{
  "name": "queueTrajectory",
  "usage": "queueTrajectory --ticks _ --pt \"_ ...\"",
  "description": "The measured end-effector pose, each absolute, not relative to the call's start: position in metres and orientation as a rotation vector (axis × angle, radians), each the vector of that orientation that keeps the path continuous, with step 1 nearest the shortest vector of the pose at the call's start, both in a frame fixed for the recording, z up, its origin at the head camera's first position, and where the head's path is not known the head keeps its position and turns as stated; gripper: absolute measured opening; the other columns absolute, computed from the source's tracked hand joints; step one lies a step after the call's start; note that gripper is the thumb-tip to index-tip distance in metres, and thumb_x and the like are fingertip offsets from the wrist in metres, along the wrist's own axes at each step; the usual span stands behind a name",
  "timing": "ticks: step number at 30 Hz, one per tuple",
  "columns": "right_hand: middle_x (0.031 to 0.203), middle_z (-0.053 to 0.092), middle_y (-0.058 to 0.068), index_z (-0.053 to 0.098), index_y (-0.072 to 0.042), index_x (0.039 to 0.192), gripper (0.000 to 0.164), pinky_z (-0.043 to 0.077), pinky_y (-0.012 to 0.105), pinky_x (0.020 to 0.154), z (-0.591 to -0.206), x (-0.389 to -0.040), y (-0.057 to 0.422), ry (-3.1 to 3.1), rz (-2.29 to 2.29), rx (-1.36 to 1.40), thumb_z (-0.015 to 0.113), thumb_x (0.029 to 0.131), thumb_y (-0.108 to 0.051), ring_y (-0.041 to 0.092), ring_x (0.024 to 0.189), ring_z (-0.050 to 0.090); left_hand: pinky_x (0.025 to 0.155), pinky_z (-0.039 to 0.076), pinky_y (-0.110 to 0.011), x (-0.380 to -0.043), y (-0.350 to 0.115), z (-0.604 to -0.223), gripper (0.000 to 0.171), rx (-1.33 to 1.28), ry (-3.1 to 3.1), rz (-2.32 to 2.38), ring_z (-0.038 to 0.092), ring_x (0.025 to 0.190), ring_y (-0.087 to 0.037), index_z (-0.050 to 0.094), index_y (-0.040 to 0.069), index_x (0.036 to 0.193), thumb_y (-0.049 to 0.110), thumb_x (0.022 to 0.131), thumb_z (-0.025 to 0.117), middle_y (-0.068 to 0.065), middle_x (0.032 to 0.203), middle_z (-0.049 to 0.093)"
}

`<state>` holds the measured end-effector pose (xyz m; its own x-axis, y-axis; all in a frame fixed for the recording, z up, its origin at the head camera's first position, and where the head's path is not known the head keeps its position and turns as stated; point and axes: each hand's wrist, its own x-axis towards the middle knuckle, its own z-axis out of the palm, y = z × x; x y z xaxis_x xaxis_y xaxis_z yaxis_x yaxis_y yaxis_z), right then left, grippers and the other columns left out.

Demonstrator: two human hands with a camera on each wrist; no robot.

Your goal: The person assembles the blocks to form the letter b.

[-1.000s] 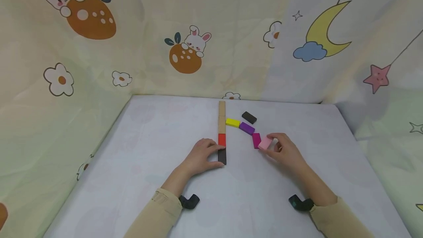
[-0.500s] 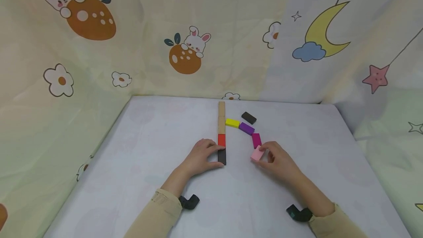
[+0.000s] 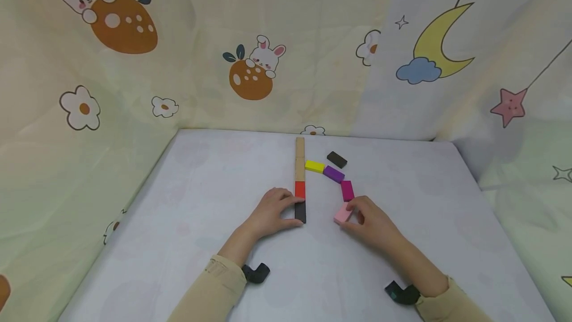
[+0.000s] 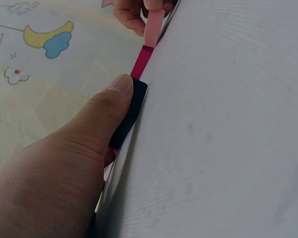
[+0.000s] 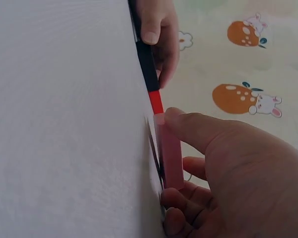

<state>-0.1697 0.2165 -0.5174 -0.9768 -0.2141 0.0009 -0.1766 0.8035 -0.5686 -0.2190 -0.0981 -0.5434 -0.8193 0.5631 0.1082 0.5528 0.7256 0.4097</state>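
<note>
In the head view a straight line of blocks runs toward me: two plain wooden blocks (image 3: 300, 159), a red block (image 3: 300, 189) and a black block (image 3: 300, 211) at the near end. My left hand (image 3: 272, 213) grips that black block between thumb and index finger. To the right, my right hand (image 3: 374, 222) pinches a pink block (image 3: 342, 213) by its ends. The pink block sits just below a magenta block (image 3: 347, 191), angled toward the lower left. From there a purple block (image 3: 334, 173) and a yellow block (image 3: 315, 166) curve back to the wooden line.
A loose dark block (image 3: 337, 159) lies behind the purple one. All the blocks are on a white-covered table (image 3: 201, 173), with a patterned cloth (image 3: 192, 63) rising behind and at the sides. Each wrist wears a black camera mount (image 3: 256, 273).
My right hand has brought the pink block toward me and to the left, from beside the magenta block to below its near end. My left hand stays in place on the black block.
</note>
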Motion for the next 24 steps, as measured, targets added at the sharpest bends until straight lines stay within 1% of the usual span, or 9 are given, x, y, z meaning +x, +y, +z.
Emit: queueTrajectory --ticks 2,6,10,13,20,22,24 --pt "0.113 0.053 -0.004 0.056 -0.026 0.116 0.049 0.047 0.019 0.063 -0.5186 -0.1697 0.2152 2.939 -0.877 -0.316 0.081 0.078 -0.046 0.013 0.085 0.050 0.124 0.023 -0.040 -0.2189 -0.0980 -0.5437 0.061 0.938 2.899 0.672 0.045 0.126 -0.012 0.053 0.043 0.138 0.063 0.082 0.069 0.008 0.125 0.054" --pt "0.121 0.053 -0.002 0.056 -0.024 0.115 0.049 0.050 0.021 0.068 -0.5194 -0.1692 0.2121 2.960 -0.836 -0.313 0.082 0.078 -0.043 0.013 0.088 0.052 0.122 0.027 -0.039 -0.2185 -0.0977 -0.5434 0.062 0.937 2.901 0.678 0.046 0.125 -0.012 0.053 0.042 0.138 0.063 0.082 0.069 0.009 0.125 0.054" --pt "0.127 0.052 0.002 0.056 -0.023 0.115 0.048 0.054 0.026 0.075 -0.5186 -0.1683 0.2098 2.967 -0.828 -0.318 0.082 0.078 -0.041 0.016 0.095 0.053 0.120 0.030 -0.039 -0.2182 -0.0973 -0.5429 0.062 0.935 2.898 0.683 0.045 0.126 -0.012 0.053 0.042 0.137 0.063 0.082 0.070 0.008 0.125 0.054" --pt "0.129 0.052 0.003 0.056 -0.022 0.115 0.048 0.055 0.029 0.079 -0.5187 -0.1682 0.2093 2.975 -0.830 -0.323 0.082 0.078 -0.039 0.017 0.099 0.054 0.120 0.030 -0.040 -0.2182 -0.0973 -0.5430 0.061 0.936 2.896 0.683 0.045 0.126 -0.013 0.053 0.042 0.138 0.062 0.082 0.069 0.008 0.125 0.054" --pt "0.131 0.050 0.005 0.056 -0.021 0.118 0.050 0.058 0.033 0.082 -0.5188 -0.1685 0.2106 2.966 -0.861 -0.325 0.082 0.079 -0.038 0.020 0.105 0.054 0.119 0.032 -0.040 -0.2182 -0.0973 -0.5429 0.062 0.922 2.896 0.671 0.045 0.126 -0.013 0.053 0.043 0.138 0.063 0.082 0.069 0.008 0.126 0.054" --pt "0.131 0.049 0.005 0.057 -0.021 0.119 0.050 0.058 0.031 0.082 -0.5183 -0.1687 0.2111 2.966 -0.861 -0.330 0.082 0.079 -0.038 0.020 0.105 0.054 0.119 0.031 -0.040 -0.2180 -0.0972 -0.5421 0.062 0.922 2.896 0.670 0.045 0.127 -0.013 0.053 0.042 0.138 0.063 0.082 0.069 0.008 0.126 0.054" --pt "0.131 0.049 0.005 0.057 -0.021 0.120 0.051 0.057 0.027 0.079 -0.5177 -0.1691 0.2117 2.969 -0.853 -0.340 0.081 0.080 -0.039 0.018 0.103 0.053 0.120 0.031 -0.039 -0.2179 -0.0971 -0.5415 0.062 0.921 2.896 0.669 0.045 0.127 -0.013 0.053 0.042 0.138 0.063 0.082 0.069 0.008 0.126 0.054"
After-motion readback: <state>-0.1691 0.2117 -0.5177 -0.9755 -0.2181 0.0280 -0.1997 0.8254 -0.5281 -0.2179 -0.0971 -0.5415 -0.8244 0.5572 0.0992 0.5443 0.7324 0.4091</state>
